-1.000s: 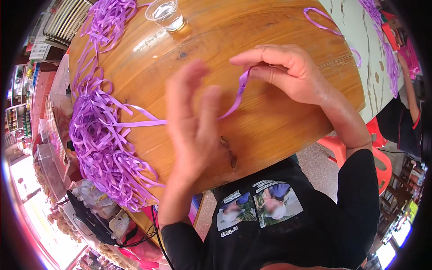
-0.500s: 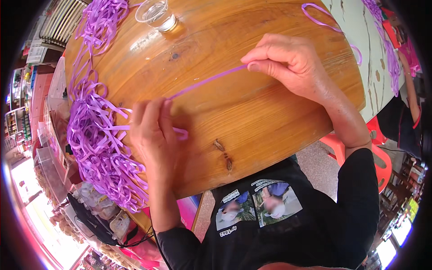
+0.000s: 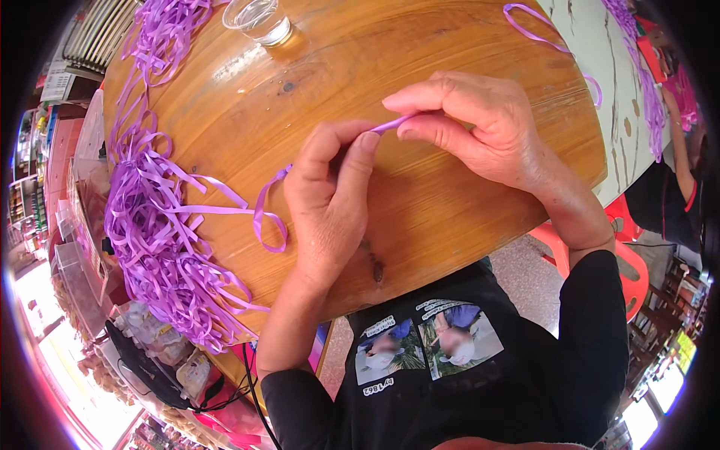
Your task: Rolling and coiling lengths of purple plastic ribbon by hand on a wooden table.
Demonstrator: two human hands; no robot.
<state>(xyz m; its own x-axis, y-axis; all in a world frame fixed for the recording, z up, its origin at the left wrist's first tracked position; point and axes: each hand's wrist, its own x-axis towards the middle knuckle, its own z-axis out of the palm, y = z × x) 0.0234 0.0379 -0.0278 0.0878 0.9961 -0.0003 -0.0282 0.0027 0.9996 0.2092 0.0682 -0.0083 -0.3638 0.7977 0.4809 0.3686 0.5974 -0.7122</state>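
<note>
Over the middle of the wooden table, a narrow purple ribbon [image 3: 391, 124] runs in a short stretch between my two hands. My left hand [image 3: 330, 195] is closed on it, thumb against forefinger. The ribbon's other end goes in by the thumb of my right hand [image 3: 480, 127], which is closed on it, its forefinger lifted a little away. From beside my left hand a loop of ribbon [image 3: 271, 232] trails left to a big tangled pile of purple ribbon [image 3: 154, 232] on the table's left edge.
A clear plastic cup of water [image 3: 259, 21] stands at the far side of the wooden table [image 3: 450, 232]. More ribbon [image 3: 169, 34] lies at the far left, and a loose loop [image 3: 534, 30] at the far right. A red plastic stool [image 3: 634, 277] stands at the right.
My left hand has moved right and away from me, close to my right hand. The ribbon stretch between them is much shorter. My right hand has lifted its forefinger somewhat.
</note>
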